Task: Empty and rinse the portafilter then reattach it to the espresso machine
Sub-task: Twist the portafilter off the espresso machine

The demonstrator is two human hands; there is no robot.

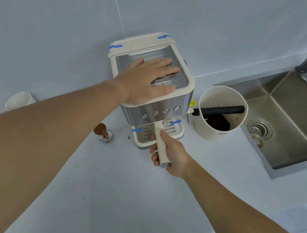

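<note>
A cream and steel espresso machine stands on the white counter against the wall. My left hand lies flat on its metal top, fingers spread, pressing down. The portafilter's cream handle sticks out from under the machine's front toward me; its basket end is hidden beneath the machine. My right hand is wrapped around that handle near its metal end cap. The drip tray with blue tape strips sits below the handle.
A cream knock box with a black bar and dark coffee grounds stands right of the machine. A steel sink with a drain lies farther right. A brown-handled tamper and a white cup sit to the left.
</note>
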